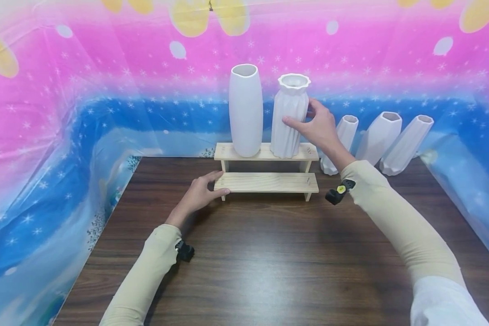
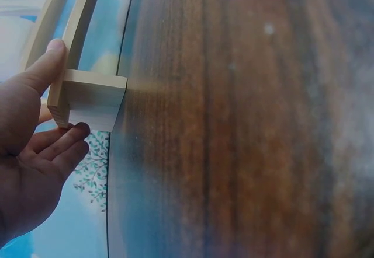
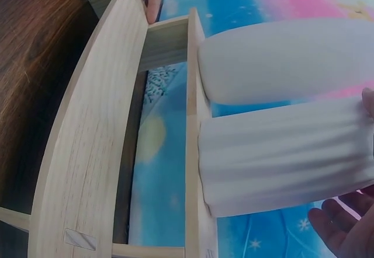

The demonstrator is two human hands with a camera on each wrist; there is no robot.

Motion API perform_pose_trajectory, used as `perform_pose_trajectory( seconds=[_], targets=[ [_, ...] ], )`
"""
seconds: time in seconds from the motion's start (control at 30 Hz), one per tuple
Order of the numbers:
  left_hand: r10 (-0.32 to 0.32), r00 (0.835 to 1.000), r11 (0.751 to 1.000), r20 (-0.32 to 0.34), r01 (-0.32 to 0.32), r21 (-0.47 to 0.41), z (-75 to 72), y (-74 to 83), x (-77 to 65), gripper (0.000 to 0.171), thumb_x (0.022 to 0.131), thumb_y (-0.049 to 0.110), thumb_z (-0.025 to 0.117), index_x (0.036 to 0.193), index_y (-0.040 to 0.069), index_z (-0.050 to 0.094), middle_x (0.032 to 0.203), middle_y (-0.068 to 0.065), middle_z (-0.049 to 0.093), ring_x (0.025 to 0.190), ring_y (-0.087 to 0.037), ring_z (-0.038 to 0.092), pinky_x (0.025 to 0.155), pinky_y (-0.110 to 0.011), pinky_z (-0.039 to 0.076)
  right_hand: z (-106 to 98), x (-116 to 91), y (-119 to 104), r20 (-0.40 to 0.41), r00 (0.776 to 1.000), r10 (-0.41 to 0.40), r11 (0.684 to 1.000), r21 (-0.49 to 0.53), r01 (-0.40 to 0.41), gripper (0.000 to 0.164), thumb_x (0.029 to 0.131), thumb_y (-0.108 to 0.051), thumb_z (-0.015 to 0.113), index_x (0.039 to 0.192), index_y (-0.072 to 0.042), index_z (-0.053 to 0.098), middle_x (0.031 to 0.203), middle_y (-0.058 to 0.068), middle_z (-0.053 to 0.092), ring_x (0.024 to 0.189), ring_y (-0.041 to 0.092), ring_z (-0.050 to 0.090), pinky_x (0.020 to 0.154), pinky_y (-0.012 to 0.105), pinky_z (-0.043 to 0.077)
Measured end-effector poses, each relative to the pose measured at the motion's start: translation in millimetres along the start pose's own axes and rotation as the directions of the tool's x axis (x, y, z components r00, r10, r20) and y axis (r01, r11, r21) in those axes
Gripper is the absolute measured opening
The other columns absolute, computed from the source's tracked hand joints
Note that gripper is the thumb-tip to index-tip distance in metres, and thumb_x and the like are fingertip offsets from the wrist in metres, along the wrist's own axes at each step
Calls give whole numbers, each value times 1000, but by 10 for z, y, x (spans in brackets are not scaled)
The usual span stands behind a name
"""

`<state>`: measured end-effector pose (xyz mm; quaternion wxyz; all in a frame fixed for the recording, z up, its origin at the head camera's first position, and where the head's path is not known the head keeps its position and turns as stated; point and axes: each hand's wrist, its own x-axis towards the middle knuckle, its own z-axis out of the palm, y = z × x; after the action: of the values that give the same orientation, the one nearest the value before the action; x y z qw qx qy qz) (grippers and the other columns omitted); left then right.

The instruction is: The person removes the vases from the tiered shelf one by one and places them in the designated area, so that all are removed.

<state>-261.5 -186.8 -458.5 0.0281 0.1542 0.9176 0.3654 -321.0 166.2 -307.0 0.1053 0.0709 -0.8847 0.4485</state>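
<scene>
A light wooden two-step stand (image 1: 265, 182) is on the table, with two white vases upright on its upper step. At the left end of the lower step, my left hand (image 1: 198, 194) pinches the board; in the left wrist view its thumb (image 2: 47, 68) presses one side and its fingers curl round the end. My right hand (image 1: 319, 127) grips the fluted vase (image 1: 286, 122) with the scalloped rim, thumb in front and fingers round its right side. This vase's base meets the upper step (image 3: 196, 153). Left of it stands a tall smooth vase (image 1: 246, 113).
Right of the stand, three slimmer white vases stand near the table's back edge: a narrow one (image 1: 329, 164) partly behind my right wrist, a wider faceted one (image 1: 381, 136) and a tapered one (image 1: 407, 145). A printed cloth (image 1: 126, 90) hangs behind the brown table (image 1: 244, 271).
</scene>
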Motion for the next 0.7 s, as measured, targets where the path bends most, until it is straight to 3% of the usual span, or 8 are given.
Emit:
perform_pose_trajectory(
  seconds=[0.7],
  targets=[
    [-1, 1000, 1000, 3, 1, 0, -8, 12, -4, 74, 95, 45, 73, 155, 12, 45, 161, -16, 40, 149, -35, 36, 118, -56, 34, -41, 33, -43, -20, 1000, -12, 1000, -21, 11, 91, 78, -67, 79, 146, -13, 53, 140, 8, 63, 126, 24, 62, 105, 44, 50]
  ],
)
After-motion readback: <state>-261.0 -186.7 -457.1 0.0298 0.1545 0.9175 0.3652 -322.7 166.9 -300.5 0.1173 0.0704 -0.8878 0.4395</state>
